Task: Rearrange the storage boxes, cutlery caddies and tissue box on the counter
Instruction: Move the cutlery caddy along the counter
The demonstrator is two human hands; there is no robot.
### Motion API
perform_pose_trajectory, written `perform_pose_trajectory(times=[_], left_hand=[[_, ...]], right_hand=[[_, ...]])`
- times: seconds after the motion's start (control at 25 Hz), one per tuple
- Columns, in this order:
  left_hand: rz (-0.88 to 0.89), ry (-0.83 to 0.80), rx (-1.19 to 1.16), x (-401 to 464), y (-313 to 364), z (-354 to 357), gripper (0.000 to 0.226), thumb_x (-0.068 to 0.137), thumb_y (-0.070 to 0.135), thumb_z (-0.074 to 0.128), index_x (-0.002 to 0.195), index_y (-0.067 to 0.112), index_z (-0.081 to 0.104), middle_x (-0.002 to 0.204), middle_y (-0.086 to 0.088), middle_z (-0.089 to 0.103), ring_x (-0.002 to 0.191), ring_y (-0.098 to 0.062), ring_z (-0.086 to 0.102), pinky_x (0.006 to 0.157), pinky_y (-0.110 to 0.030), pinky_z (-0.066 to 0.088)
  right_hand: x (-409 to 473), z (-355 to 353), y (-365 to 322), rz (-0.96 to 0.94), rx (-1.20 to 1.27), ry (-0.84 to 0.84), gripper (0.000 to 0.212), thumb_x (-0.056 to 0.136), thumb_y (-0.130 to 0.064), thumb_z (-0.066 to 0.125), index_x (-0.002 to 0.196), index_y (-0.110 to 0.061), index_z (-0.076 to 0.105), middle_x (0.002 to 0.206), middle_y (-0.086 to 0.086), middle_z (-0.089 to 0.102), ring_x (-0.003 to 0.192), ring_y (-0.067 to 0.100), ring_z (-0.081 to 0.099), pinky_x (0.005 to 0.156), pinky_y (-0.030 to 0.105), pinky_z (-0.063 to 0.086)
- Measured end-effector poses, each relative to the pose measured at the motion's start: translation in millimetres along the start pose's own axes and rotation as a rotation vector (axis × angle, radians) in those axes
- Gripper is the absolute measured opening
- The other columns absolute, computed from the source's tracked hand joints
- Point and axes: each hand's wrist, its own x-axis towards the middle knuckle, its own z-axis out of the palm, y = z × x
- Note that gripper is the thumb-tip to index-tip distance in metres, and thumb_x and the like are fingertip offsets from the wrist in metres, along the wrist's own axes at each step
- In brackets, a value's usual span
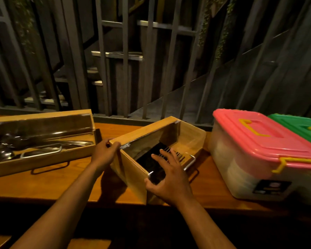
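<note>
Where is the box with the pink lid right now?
The box with the pink lid sits on the counter's right side, between the angled wooden caddy and a green-lidded box.

Wooden counter (65, 184) bears two caddies (41, 141) (133, 169) and storage boxes (258, 159) (pink-lidded, green-lidded (298, 126)).

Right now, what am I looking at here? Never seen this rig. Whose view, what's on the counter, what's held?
There is no machine: a person wears a head camera that looks down at their bare hands. On the wooden counter stand a long cutlery caddy at left, a shorter wooden caddy turned askew in the middle, and at right a pink-lidded storage box beside a green-lidded one. The left hand has a grip on the middle caddy's far corner; the right hand spreads open over its near end.
</note>
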Motion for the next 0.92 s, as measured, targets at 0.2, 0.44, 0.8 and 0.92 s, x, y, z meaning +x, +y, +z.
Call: perform_pose_trajectory(times=[0.2,0.44,0.8,0.92], left_hand=[[0.012,-0.123,0.125,-43.6,26.1,26.3,0.049,0.079,0.059,0.06,0.119,0.032,0.067,0.108,0.001,0.069,0.097,-0.025,0.063,0.081,-0.042,0.054],[0.012,-0.154,-0.008,-103.7,47.9,98.8,0.048,0.085,0.057,0.06,0.124,0.029,0.063,0.108,0.001,0.069,0.097,-0.022,0.064,0.074,-0.037,0.056],[-0.017,0.073,-0.009,-138.8,59.0,133.8,0.047,0.09,0.053,0.056,0.123,0.02,0.063,0.108,-0.002,0.067,0.099,-0.027,0.062,0.077,-0.037,0.053],[-0.012,0.104,0.023,-147.1,63.9,147.0,0.047,0.09,0.054,0.056,0.122,0.021,0.063,0.108,-0.001,0.066,0.1,-0.027,0.062,0.073,-0.033,0.05]], right_hand=[[-27.4,-26.5,45.0,0.063,-0.025,0.099,0.069,0.076,-0.055,0.05,0.142,-0.041,0.036,0.158,-0.014,0.025,0.148,0.011,0.007,0.117,0.047,0.025],[-42.1,-58.6,95.9,0.186,-0.063,0.29,0.064,0.082,-0.068,0.045,0.133,-0.029,0.054,0.15,-0.004,0.044,0.142,0.013,0.032,0.112,0.04,0.035],[-37.5,-68.2,136.3,0.072,0.184,0.326,0.05,0.088,-0.034,0.035,0.128,-0.019,0.06,0.145,0.003,0.051,0.138,0.016,0.04,0.109,0.045,0.04],[-36.7,-72.5,145.7,0.08,0.212,0.363,0.053,0.085,-0.033,0.033,0.125,-0.016,0.063,0.142,0.004,0.053,0.135,0.017,0.044,0.11,0.043,0.04]])
